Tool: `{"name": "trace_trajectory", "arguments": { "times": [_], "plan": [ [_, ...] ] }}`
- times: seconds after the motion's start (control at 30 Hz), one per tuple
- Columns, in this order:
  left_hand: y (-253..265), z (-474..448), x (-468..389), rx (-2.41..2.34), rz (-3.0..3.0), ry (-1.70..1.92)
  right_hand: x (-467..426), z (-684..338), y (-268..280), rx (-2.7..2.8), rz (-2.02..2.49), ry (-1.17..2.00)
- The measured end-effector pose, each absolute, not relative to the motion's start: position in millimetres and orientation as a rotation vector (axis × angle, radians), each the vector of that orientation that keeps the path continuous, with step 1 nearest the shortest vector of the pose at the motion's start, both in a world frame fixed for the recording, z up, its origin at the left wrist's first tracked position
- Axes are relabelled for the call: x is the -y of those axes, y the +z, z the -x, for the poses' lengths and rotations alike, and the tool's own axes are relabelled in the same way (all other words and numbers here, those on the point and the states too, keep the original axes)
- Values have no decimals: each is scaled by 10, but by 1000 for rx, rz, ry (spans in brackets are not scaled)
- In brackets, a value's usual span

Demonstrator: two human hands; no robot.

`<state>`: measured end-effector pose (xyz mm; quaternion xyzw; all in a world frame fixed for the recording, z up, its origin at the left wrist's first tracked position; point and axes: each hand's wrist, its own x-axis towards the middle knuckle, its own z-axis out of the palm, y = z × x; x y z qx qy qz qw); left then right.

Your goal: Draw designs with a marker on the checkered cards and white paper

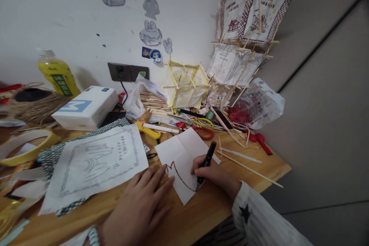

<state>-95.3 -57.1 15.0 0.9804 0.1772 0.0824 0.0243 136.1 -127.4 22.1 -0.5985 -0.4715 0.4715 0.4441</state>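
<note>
A black marker (208, 160) is gripped in my right hand (210, 170), its tip on a white sheet of paper (187, 150). A dark red line (182, 178) with a pointed peak runs across that sheet and ends at the marker tip. My left hand (145, 196) lies flat with fingers stretched out, its fingertips at the sheet's left edge. Left of it rests a larger paper with a pencil drawing and written characters (98, 161), on top of a green patterned sheet (47, 161).
Behind the sheet lie a yellow glue gun (148, 130), scissors (203, 123) and a phone (221, 118). A white box (86, 107), twine (37, 103), tape roll (29, 146) and bottle (59, 73) stand left. Stick-framed paper lanterns (187, 84) lean at the back; a thin stick (250, 169) lies right.
</note>
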Motion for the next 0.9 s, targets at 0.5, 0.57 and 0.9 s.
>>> {"name": "trace_trajectory", "arguments": {
  "times": [0.5, 0.57, 0.9],
  "plan": [
    [163, 962, 602, -571, -2853, 176, 1128, -1432, 481, 1414, 1298, 953],
    [170, 959, 606, -579, -2830, 172, 1060, -1422, 542, 1479, 1293, 1066],
    [129, 951, 634, -613, -2655, 148, 846, -1527, 302, 1845, 1310, 1161]
  ]
}}
